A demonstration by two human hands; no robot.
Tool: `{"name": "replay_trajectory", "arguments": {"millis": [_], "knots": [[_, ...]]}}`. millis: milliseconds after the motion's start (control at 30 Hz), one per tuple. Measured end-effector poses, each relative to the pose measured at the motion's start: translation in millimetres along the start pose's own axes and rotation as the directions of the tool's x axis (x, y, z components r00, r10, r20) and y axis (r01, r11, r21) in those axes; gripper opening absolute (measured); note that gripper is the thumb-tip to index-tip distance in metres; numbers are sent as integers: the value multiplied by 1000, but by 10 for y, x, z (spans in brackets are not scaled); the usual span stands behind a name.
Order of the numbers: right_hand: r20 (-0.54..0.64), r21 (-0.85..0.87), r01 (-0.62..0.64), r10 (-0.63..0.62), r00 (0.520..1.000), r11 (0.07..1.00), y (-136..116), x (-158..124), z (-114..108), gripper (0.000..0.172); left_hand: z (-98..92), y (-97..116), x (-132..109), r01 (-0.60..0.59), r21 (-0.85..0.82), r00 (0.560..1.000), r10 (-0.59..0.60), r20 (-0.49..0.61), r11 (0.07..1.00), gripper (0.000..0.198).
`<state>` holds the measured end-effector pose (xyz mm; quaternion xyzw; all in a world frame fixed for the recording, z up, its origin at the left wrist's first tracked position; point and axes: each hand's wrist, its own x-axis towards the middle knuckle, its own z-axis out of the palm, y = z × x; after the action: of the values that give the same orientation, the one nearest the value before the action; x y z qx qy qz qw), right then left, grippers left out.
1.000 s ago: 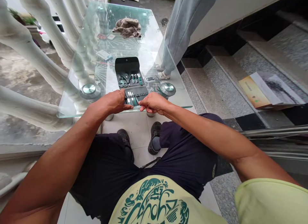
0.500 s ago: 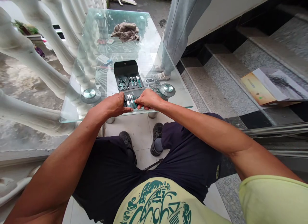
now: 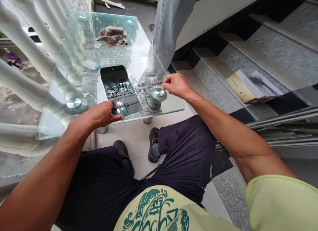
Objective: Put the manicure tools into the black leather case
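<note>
A black manicure case lies unfolded on the glass table. Its upper panel holds small scissors and nail clippers; slim green-handled tools sit at the left of the lower panel, beside bare loops. My left hand grips the lower left corner of the case, thumb stretched along its near edge. Over the table's right side, past a round metal disc, is my right hand, fingers curled into a pinch; whether anything is between them is hidden. Several loose tools lie left of the disc.
A crumpled brown cloth lies at the table's far end, a small packet nearer. Another person's grey-trousered leg stands beside the table. White balusters line the left; stone steps with a box rise at right.
My right hand has moved from the case's lower panel out to the right, beyond the metal disc. My left hand stays on the case corner. The view has swung rightward.
</note>
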<state>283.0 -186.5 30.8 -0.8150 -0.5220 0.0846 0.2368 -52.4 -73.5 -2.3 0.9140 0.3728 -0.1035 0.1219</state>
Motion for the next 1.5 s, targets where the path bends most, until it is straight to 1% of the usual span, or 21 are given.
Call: {"name": "replay_trajectory", "arguments": {"millis": [67,133,167,267,367,467,600,733,867,967,1100,1200,1300,1400,1500], "knots": [[81,-80,63,-56,995,995,25,43,13,16,-22,14,-2,5,42,1000,-6,11,999,62],[183,-141,133,-107,977,981,-28,71,111,14,-52,38,-15,7,76,1000,-9,28,997,64],[229,-167,153,-112,967,974,-73,82,172,13,-66,49,-22,8,82,999,-11,37,997,65],[305,-258,131,-48,951,957,-223,98,319,13,-93,64,-35,1,66,998,-5,55,998,67],[339,-348,114,11,941,931,-318,88,367,20,-85,48,-26,-18,65,999,14,51,998,68],[342,-384,123,17,940,915,-334,69,366,26,-55,16,-3,-22,85,998,17,57,996,69],[324,-396,114,22,946,911,-309,75,363,25,-21,-19,20,-19,73,999,16,41,997,67],[342,-364,120,13,940,924,-275,96,357,18,-27,-15,10,-28,45,998,25,52,999,68],[361,-287,114,-3,933,951,-227,109,343,12,-47,18,-5,-19,79,998,14,58,997,69],[357,-247,105,-10,934,963,-197,124,330,4,-55,30,-7,-15,90,999,11,49,996,66],[352,-211,91,-11,936,973,-162,145,316,15,-40,3,3,-13,54,999,11,34,998,64],[358,-210,128,-46,933,969,-152,121,322,15,-8,-29,20,-19,41,999,18,26,999,62],[366,-274,167,-58,929,947,-193,50,332,12,5,-38,27,-34,46,999,33,11,998,57],[365,-371,167,-22,931,914,-269,-24,333,19,-26,-12,8,-21,44,999,20,29,999,58],[363,-409,166,-7,932,897,-321,-58,324,25,-78,35,-22,-4,58,999,1,50,998,59]]}}
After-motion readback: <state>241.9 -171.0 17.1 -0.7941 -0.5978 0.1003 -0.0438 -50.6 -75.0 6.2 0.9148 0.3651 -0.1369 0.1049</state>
